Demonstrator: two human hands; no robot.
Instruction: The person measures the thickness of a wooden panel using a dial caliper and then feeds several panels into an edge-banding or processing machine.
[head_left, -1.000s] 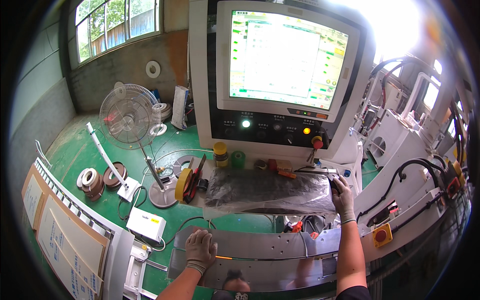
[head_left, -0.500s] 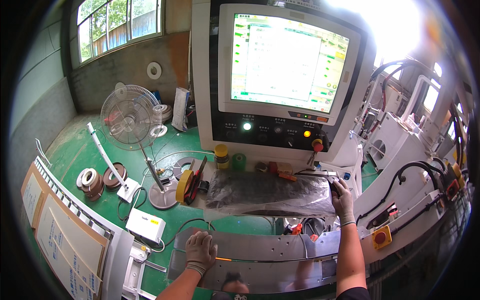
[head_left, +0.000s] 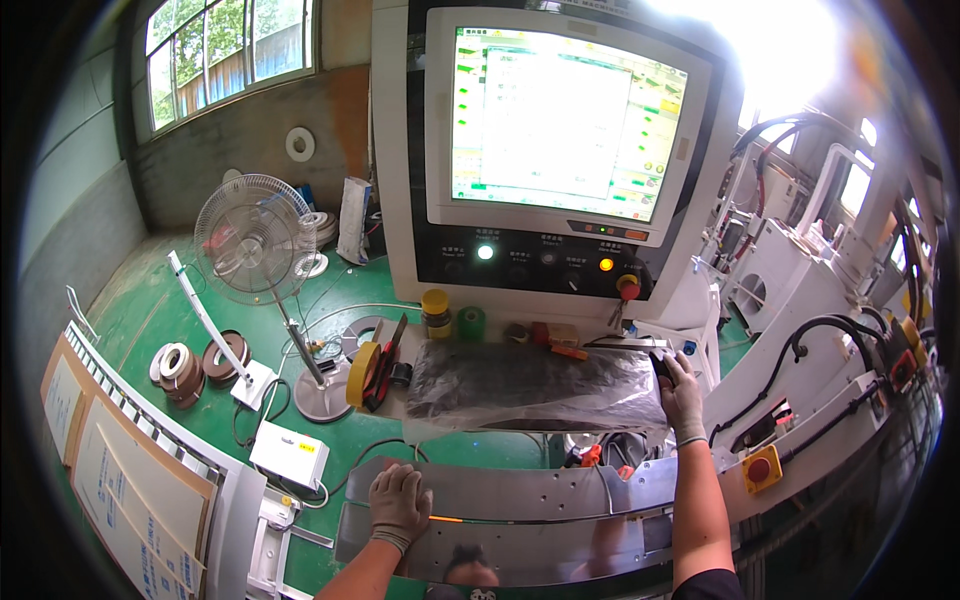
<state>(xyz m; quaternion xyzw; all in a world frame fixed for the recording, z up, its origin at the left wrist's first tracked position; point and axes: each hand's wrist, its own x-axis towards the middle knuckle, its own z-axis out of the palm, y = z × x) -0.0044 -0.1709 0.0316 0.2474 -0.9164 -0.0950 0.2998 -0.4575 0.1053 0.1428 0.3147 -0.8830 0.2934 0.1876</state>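
My left hand (head_left: pixel 401 503), in a grey glove, rests on the shiny metal beam (head_left: pixel 540 552) at the front, fingers laid over its upper part with nothing seen in them. At the right end of the shelf, my gloved right hand (head_left: pixel 684 398) is closed over a small black object (head_left: pixel 660 366) that looks like a computer mouse; the fingers partly hide it. Beside it, clear plastic film covers a long dark keyboard-like slab (head_left: pixel 530 385). Above stands a machine control panel with a lit screen (head_left: pixel 565 125).
Yellow tape roll (head_left: pixel 362 374), red-handled tool (head_left: pixel 384 376), yellow-lidded jar (head_left: pixel 436 313) and green roll (head_left: pixel 471 322) sit on the shelf's left. A fan (head_left: pixel 255 240), brown edging rolls (head_left: pixel 180 375) and a white box (head_left: pixel 289 453) stand left. An emergency button (head_left: pixel 762 470) is at right.
The view has shifted slightly, so the panel sits a little further left and higher. Both hands stay where they were on the beam and the black object.
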